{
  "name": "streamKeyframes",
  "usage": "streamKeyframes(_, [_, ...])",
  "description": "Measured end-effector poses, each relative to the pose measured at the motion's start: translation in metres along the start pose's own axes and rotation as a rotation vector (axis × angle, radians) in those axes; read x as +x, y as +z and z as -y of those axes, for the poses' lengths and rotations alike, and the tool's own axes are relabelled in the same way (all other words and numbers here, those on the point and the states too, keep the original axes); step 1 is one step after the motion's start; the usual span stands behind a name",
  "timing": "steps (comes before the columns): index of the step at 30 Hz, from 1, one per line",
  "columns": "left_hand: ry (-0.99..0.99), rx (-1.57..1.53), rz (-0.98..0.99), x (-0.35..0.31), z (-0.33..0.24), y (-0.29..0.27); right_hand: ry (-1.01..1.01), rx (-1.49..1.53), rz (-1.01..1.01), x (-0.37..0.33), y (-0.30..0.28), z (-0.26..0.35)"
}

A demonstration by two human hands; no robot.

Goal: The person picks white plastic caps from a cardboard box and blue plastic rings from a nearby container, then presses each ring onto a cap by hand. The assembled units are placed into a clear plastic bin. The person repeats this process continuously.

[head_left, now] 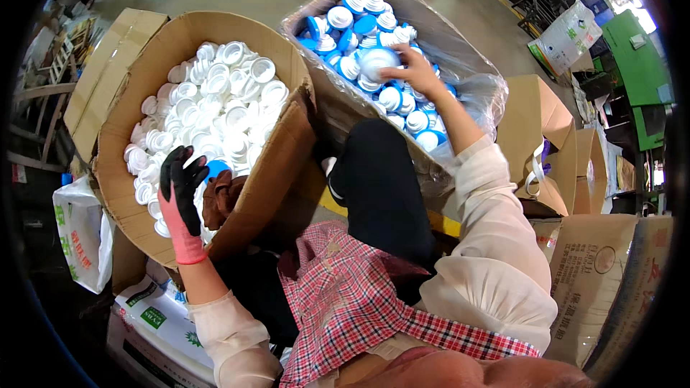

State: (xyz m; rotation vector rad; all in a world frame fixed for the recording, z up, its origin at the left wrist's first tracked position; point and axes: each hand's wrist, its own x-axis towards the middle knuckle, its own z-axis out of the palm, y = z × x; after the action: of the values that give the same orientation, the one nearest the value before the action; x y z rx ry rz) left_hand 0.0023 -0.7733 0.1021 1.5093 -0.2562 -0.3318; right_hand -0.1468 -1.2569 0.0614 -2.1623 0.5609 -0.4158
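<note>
My left hand [182,197], in a pink glove with black-coated fingers, hovers over the near left side of a cardboard box [113,165]. Its fingers are apart and hold nothing. White ringed plastic lids [208,104] fill that box. Near the hand lie a blue piece [217,169] and a brown cloth or glove [223,200]. My bare right hand [418,73] pinches a round whitish-blue plastic lid [377,65], smeared by motion, above a second box. This box has a clear plastic liner [471,93] and holds blue-and-white lids [392,97].
My knee [377,172] is between the two boxes. Opened cartons [535,115] stand at the right, with a flattened one [593,273] nearer me. White printed sacks [83,233] lie at the left. A green table [632,57] and another sack [564,37] are far right.
</note>
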Motion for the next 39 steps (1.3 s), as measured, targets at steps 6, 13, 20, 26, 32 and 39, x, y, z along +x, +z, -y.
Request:
streamKeyframes(6, [-0.053, 0.054, 0.050, 0.010, 0.010, 0.005, 0.623, -0.175, 0.026, -0.036, -0.068, -0.167])
streamKeyframes(13, [-0.117, 0.046, 0.050, 0.018, 0.021, 0.014, 1.084, 0.374, -0.254, -0.052, -0.050, -0.226])
streamKeyframes(20, [-0.046, 0.083, 0.057, 0.011, 0.020, 0.001, 1.158, 0.059, -0.321, -0.039, -0.020, -0.217])
streamKeyframes(26, [0.070, -0.117, -0.135, 0.017, 0.027, -0.031, 0.018, -0.227, -0.164, 0.024, 0.006, -0.106])
streamKeyframes(32, [0.096, -0.234, -0.227, 0.023, 0.015, -0.043, -0.498, -0.019, 0.618, 0.006, 0.183, 0.173])
streamKeyframes(39, [0.102, -0.277, -0.302, 0.012, 0.009, -0.062, -0.489, -0.648, 0.923, -0.008, 0.401, 0.193])
